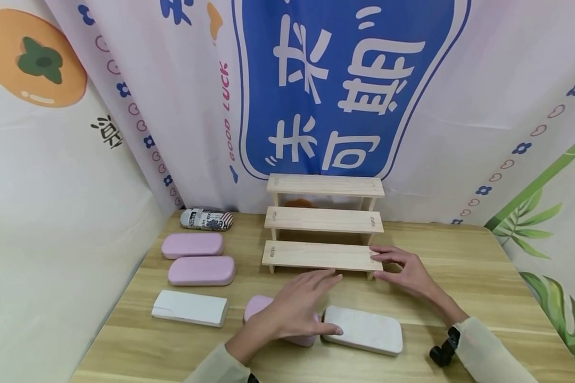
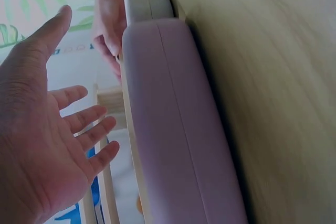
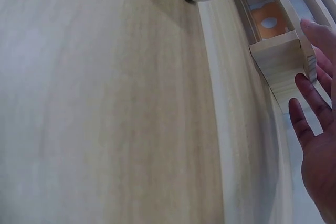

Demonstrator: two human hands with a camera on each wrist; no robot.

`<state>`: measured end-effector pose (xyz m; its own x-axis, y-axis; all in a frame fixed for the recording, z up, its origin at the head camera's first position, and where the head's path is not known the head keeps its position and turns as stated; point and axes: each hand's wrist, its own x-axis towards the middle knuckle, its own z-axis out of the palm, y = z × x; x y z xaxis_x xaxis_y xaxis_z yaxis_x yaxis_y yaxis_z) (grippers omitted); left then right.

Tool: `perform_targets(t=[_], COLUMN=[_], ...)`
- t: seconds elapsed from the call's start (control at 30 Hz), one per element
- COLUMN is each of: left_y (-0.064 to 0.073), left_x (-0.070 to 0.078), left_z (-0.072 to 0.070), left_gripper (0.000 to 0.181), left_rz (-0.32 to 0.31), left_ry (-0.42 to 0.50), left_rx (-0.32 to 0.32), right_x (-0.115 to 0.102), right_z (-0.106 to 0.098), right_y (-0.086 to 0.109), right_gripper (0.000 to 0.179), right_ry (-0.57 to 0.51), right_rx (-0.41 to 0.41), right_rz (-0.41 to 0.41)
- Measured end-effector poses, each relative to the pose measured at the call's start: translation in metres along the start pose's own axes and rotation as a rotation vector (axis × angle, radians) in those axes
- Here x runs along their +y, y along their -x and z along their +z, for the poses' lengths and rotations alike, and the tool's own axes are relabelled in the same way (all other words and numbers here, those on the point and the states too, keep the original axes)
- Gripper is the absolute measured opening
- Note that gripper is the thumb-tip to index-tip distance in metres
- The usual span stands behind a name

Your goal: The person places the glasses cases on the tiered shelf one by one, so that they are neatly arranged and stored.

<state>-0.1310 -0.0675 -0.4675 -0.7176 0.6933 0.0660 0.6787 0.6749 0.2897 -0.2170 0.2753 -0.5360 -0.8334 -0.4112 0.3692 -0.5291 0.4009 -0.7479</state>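
Note:
My left hand (image 1: 294, 306) hovers over a pink glasses case (image 1: 253, 306), its fingers spread and holding nothing. That case shows large beside the open palm in the left wrist view, and my hand hides much of it from above. A white glasses case (image 1: 364, 329) lies just right of it. My right hand (image 1: 409, 274) is at the right end of the lowest step of a three-tier wooden display stand (image 1: 316, 255). Its thumb lies at the board's front edge and fingers reach over the top, so the board's end (image 3: 311, 66) sits between them.
On the left side of the table are two more pink cases (image 1: 192, 245), a white flat case (image 1: 190, 308) and a printed patterned case (image 1: 206, 219). A printed curtain (image 1: 421, 159) hangs close behind the stand. Bare wood (image 1: 460, 255) shows at right.

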Motion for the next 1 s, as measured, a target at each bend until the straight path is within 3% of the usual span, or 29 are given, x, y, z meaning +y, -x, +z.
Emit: perform_targets(t=[0.47, 1.0], left_y=[-0.013, -0.017], left_x=[0.016, 0.016], left_z=[0.025, 0.036], left_gripper=[0.100, 0.078], left_rz=[0.078, 0.106], left_ry=[-0.036, 0.027], left_rx=[0.000, -0.031], right_x=[0.003, 0.003], right_z=[-0.001, -0.002], right_y=[-0.002, -0.001], right_gripper=[0.036, 0.037], right_ry=[-0.020, -0.040], right_rx=[0.001, -0.004], right_rz=[-0.007, -0.006])
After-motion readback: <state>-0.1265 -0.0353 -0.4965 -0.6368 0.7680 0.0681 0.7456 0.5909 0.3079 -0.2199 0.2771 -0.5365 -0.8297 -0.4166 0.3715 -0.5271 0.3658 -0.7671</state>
